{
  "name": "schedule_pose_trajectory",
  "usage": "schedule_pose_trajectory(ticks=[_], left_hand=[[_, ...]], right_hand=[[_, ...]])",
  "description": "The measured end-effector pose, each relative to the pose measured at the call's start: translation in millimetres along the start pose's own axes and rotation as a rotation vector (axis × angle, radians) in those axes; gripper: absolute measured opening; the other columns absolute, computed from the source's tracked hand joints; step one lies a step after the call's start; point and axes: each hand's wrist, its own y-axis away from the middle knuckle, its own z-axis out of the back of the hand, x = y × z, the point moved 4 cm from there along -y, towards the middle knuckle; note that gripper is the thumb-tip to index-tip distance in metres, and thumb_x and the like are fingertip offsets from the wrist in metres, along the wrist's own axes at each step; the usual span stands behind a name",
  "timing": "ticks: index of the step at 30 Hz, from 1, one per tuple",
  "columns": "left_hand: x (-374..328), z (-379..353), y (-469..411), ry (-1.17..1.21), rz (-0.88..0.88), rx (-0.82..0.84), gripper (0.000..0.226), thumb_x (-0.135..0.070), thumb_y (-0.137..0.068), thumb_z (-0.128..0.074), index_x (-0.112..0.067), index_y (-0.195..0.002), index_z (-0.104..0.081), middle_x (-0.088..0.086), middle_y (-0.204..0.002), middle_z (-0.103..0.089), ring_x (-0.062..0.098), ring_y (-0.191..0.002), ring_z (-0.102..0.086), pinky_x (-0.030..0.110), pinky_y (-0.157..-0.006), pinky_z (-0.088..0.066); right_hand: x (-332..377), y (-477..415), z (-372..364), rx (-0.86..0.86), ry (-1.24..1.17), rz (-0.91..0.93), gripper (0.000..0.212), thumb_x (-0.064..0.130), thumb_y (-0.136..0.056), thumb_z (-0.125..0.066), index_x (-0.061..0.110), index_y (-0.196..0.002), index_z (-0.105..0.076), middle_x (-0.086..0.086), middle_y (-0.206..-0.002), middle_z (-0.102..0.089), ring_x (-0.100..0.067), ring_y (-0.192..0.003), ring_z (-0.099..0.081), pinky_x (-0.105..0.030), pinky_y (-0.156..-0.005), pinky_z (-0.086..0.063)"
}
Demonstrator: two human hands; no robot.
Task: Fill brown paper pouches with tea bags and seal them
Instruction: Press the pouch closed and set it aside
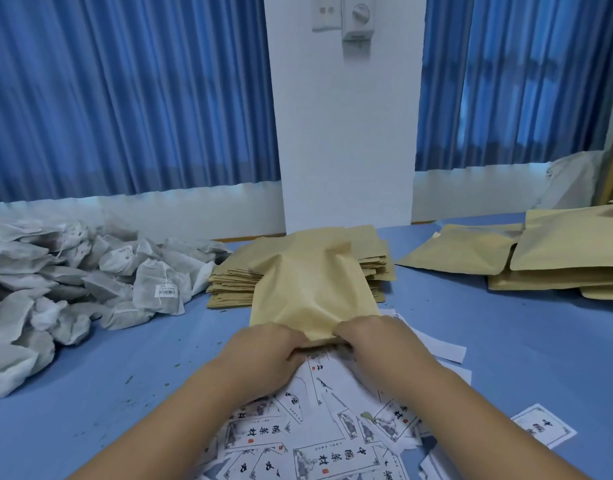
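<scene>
Your left hand and right hand pinch the near edge of a bulging brown pouch at centre | it leans on the empty pouch stack | tea bags heaped far left | printed labels near you

Pouch: near edge covered by left hand and right hand; contents not visible. Stack: middle hidden behind the pouch. Frame edges cut off the tea bags at left, pouch pile at right and labels at bottom. Tag print: too small to read.
</scene>
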Motion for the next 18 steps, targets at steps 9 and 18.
schedule_pose_trajectory(ticks=[9,18], left_hand=[[33,64,54,-0.040,0.076,-0.709,0.043,0.017,-0.050,-0.075,-0.015,-0.080,-0.076,0.001,-0.074,-0.071,0.026,-0.058,-0.066,0.031,-0.037,-0.048],[59,74,134,0.015,-0.014,-0.916,0.035,0.007,-0.082,-0.047,0.005,-0.108,-0.070,0.017,-0.121,-0.063,0.042,-0.122,-0.051,0.047,-0.098,-0.046]], right_hand=[[19,13,47,-0.532,-0.130,0.084,0.036,-0.010,-0.059,-0.075,0.010,-0.088,-0.069,-0.004,-0.077,-0.067,-0.027,-0.058,-0.062,-0.032,-0.041,-0.048],[57,34,62,-0.725,-0.150,0.438,0.060,-0.026,-0.047,-0.067,0.001,-0.100,-0.074,-0.011,-0.098,-0.073,-0.024,-0.080,-0.072,-0.033,-0.059,-0.060]])
